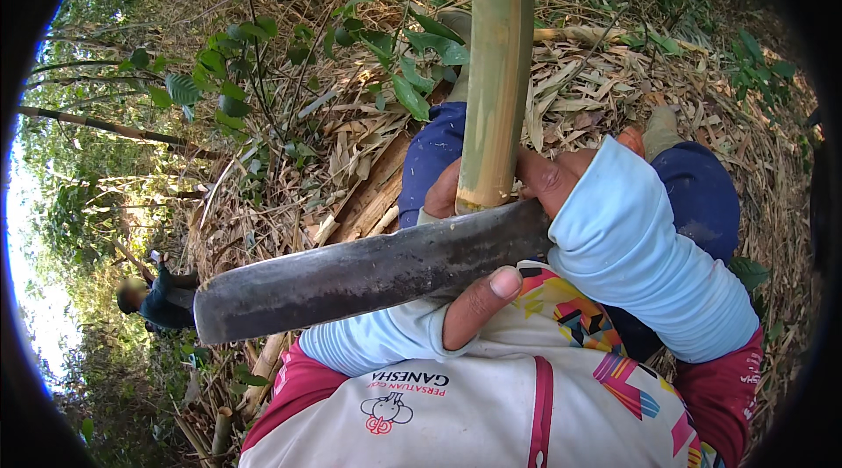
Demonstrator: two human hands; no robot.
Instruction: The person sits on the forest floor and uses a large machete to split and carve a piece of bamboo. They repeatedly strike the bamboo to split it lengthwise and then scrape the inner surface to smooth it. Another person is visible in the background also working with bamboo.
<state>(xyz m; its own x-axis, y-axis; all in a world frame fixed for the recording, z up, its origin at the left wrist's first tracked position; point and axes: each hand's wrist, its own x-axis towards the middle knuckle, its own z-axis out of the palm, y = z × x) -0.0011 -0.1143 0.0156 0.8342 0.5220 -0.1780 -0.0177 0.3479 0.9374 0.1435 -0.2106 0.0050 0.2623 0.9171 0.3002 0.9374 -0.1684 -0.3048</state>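
Note:
A wide dark machete blade [368,271] lies crosswise in front of my chest, its squared tip toward the left. My right hand [554,180] is closed at the blade's right end; its grip hides the handle. A pale green bamboo piece [498,73] points away from me, its near end meeting the upper edge of the blade. My left hand [474,306] is closed around the near end of the bamboo, mostly hidden behind the blade. Its thumb shows below the blade, and its fingers appear beside the bamboo.
Dry bamboo leaves [605,86] cover the ground. A split log [373,196] lies left of my knee [434,152]. Green leafy stems [408,73] rise close to the bamboo. Farther left, another person [162,297] in dark clothing is among the plants.

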